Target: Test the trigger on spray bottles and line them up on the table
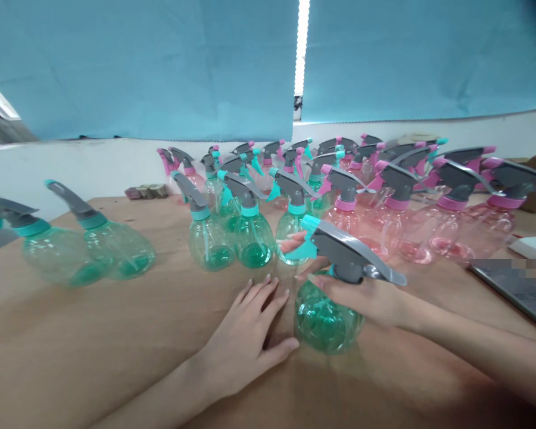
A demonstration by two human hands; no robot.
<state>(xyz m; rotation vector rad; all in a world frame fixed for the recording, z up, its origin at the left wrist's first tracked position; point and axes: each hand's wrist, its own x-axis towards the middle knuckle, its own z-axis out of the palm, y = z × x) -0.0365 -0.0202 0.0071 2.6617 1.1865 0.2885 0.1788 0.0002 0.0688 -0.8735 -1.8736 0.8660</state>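
A green see-through spray bottle (324,319) with a grey and teal trigger head (346,250) stands on the wooden table right in front of me. My right hand (361,292) is wrapped round its neck under the trigger. My left hand (245,336) lies flat on the table just left of the bottle, fingers spread, its thumb touching the bottle's base. It holds nothing.
Several green spray bottles (252,235) and several pink ones (397,220) stand in rows behind. Two green bottles (116,247) stand apart at the left. A dark flat object (518,289) and a white box (533,245) lie at the right edge. A blue curtain hangs behind.
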